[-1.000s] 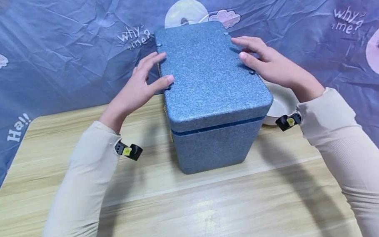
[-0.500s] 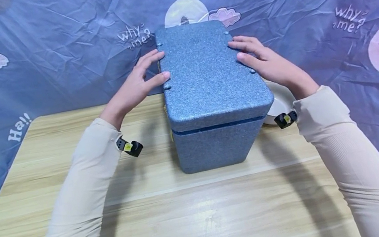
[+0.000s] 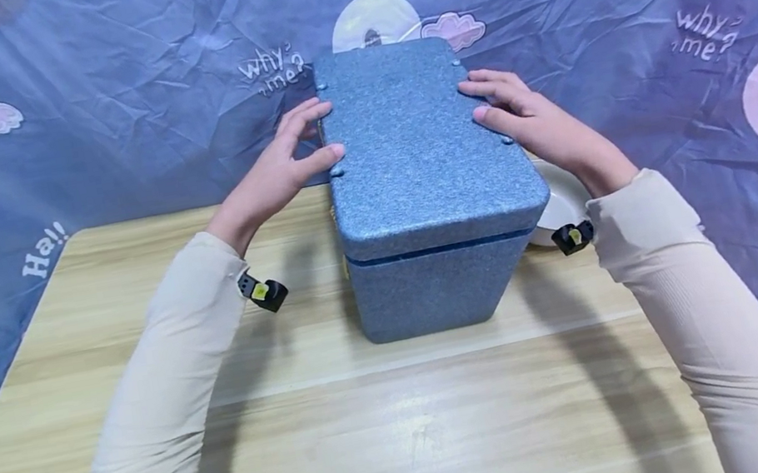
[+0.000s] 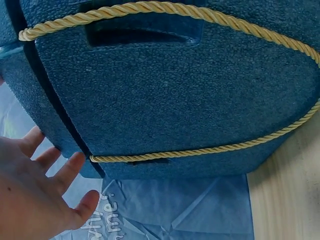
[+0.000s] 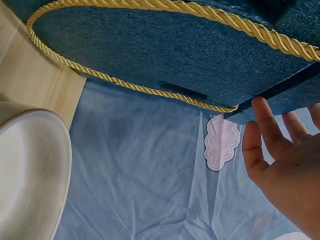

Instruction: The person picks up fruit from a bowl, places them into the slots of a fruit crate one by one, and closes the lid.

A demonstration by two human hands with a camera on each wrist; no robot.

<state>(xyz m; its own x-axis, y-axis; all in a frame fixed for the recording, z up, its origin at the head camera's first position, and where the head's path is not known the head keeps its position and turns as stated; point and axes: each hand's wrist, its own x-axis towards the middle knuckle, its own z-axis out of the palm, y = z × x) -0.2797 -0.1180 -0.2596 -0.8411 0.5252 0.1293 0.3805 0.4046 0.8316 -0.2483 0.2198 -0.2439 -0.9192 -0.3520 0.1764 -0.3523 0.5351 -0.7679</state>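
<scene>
A blue-grey foam box [image 3: 427, 295] stands on the table with its lid [image 3: 421, 153] on; a dark seam runs between lid and body. My left hand [image 3: 273, 175] touches the lid's left edge, thumb and fingertips at its rim. On the opposite side my right hand [image 3: 542, 123] touches the right edge in the same way. Both hands have their fingers spread and only lightly bent. In the left wrist view a twisted gold rope [image 4: 200, 152] loops along the box's side, below a recessed slot [image 4: 145, 36]. Another gold rope [image 5: 120, 82] hangs on the right side.
A white bowl [image 3: 563, 200] stands at the box's right, partly hidden by the box and my right hand. The light wooden table [image 3: 414, 433] stretches toward me. Behind it hangs a blue printed cloth [image 3: 135, 102].
Both hands have shifted slightly: the left thumb sits a little farther back on the lid's edge, and the right fingertips have come in onto its rim. Box and lid look unmoved.
</scene>
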